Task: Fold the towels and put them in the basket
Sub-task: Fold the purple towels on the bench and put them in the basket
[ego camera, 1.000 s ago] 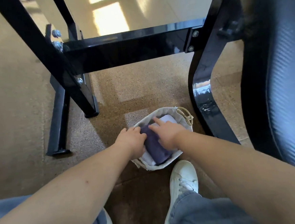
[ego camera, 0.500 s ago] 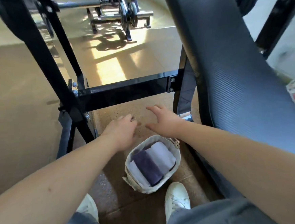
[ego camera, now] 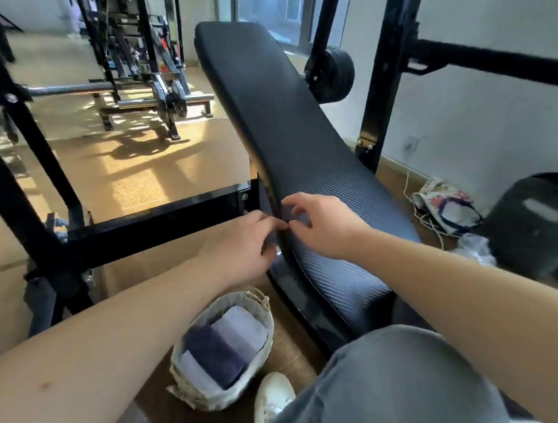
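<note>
A pale woven basket [ego camera: 262,312] stands on the floor by my right foot. Inside it lie folded towels side by side: a dark purple towel [ego camera: 215,356] in the middle, a light lavender towel [ego camera: 241,326] to its right and another pale towel [ego camera: 197,374] to its left. My left hand [ego camera: 243,244] and my right hand [ego camera: 325,224] hover well above the basket, at the left edge of the black bench pad [ego camera: 285,137]. Both hands hold nothing, with fingers loosely curled and apart, fingertips almost meeting.
A black steel frame crossbar [ego camera: 158,220] runs behind the basket. The bench pad slopes up and away to the right. A patterned cloth bag [ego camera: 444,205] with cords lies by the wall, beside a dark bin [ego camera: 539,224]. Weight equipment [ego camera: 147,88] stands across the sunlit floor.
Both hands left the towels in the basket and rose up and away to the bench pad's edge. My view lifted, so the basket now sits lower in the frame.
</note>
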`<act>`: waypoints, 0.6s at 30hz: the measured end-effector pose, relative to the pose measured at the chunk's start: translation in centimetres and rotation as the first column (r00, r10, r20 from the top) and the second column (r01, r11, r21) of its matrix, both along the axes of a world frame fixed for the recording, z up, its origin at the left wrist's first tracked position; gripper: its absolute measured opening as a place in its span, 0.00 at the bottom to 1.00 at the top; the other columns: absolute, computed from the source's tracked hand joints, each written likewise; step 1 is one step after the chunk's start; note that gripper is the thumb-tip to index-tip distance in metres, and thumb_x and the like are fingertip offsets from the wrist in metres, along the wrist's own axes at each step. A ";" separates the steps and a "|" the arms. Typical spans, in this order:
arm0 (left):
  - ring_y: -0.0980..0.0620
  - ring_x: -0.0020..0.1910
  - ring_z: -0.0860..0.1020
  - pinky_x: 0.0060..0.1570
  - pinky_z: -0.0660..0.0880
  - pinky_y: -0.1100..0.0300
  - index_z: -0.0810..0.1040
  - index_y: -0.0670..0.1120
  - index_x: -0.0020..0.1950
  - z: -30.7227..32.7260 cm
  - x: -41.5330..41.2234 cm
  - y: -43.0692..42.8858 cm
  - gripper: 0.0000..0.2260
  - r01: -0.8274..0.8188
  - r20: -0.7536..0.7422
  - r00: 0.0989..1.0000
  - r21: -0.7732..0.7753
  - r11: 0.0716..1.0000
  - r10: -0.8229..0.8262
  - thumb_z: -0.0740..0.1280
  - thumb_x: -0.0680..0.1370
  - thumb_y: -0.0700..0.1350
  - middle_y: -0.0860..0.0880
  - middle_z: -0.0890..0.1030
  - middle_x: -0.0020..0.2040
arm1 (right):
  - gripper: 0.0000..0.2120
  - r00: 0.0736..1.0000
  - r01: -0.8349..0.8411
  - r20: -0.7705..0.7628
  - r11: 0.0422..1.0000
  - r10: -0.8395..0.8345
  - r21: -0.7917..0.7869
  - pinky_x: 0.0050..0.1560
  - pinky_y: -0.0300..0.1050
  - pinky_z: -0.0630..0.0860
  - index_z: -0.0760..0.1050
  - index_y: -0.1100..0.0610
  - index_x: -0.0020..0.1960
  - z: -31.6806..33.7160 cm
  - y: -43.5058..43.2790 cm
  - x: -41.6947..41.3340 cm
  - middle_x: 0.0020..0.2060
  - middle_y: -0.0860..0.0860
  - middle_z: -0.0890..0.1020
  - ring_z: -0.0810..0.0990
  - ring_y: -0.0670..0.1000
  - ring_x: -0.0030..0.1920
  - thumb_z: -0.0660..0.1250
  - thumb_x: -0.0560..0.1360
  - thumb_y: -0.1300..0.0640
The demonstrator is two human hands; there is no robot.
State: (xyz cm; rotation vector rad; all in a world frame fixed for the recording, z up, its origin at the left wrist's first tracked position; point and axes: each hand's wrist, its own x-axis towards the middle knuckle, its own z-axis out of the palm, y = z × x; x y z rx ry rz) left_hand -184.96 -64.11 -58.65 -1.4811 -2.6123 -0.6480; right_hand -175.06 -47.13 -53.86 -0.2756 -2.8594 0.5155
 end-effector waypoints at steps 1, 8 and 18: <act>0.51 0.55 0.78 0.50 0.79 0.52 0.73 0.59 0.68 0.3 0.8 1.0 0.19 0.044 0.001 0.999 0.008 0.999 -0.044 0.61 0.77 0.54 0.55 0.75 0.59 | 0.22 0.999 0.032 0.026 0.999 -0.032 0.019 0.58 0.48 0.77 0.72 0.47 0.72 0.3 1.0 1.2 0.60 0.49 0.82 0.80 0.52 0.54 0.66 0.78 0.50; 0.48 0.62 0.76 0.58 0.75 0.51 0.76 0.54 0.69 1.5 5.8 7.9 0.19 0.245 0.045 0.968 0.023 0.969 -0.246 0.65 0.77 0.48 0.50 0.75 0.64 | 0.30 0.907 0.162 0.356 0.966 -0.226 0.199 0.65 0.50 0.71 0.64 0.50 0.77 1.2 6.1 8.5 0.69 0.55 0.73 0.72 0.58 0.69 0.66 0.77 0.48; 0.49 0.65 0.73 0.60 0.72 0.54 0.74 0.56 0.71 0.4 10.1 11.2 0.19 0.344 0.039 0.939 -0.099 0.934 -0.342 0.64 0.79 0.50 0.51 0.74 0.66 | 0.31 0.461 0.034 0.829 0.940 -0.317 0.340 0.56 0.47 0.78 0.76 0.53 0.68 0.7 7.2 12.0 0.57 0.51 0.82 0.82 0.53 0.52 0.79 0.68 0.48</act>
